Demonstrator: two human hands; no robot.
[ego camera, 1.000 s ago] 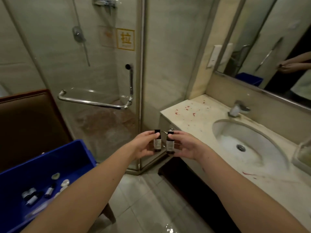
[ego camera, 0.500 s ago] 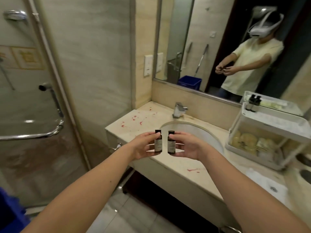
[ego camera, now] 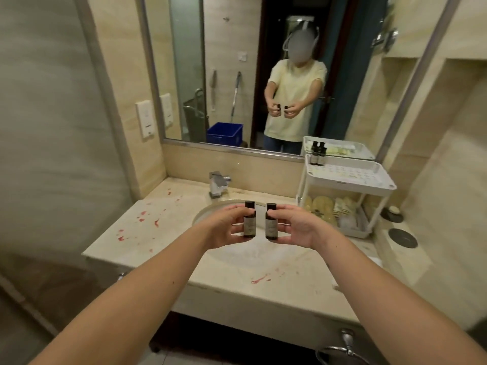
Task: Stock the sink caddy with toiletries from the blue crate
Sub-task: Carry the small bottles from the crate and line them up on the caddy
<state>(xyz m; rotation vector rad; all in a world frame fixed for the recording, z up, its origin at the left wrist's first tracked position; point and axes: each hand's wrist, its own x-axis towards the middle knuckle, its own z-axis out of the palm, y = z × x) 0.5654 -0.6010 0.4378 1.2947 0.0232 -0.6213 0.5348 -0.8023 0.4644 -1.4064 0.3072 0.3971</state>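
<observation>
A: Head view. State of the left grip?
B: Clenched round a small dark bottle, thumb and fingers on its body, black cap up and clear of the fingers.
A: Right grip?
B: Likewise grasping a second dark bottle, upright. The two are side by side, near but not touching, held in the air over the sink basin.
A: Caddy?
B: White two-tier caddy stands on the surface, right of the basin, against the mirror. Two like bottles stand at the top tier's back left corner. Pale packets lie in the lower tier.
A: Crate?
B: Blue crate seen only as a mirror reflection, on the floor.
A: Other?
B: Faucet behind the basin. Red smears on the surface.
</observation>
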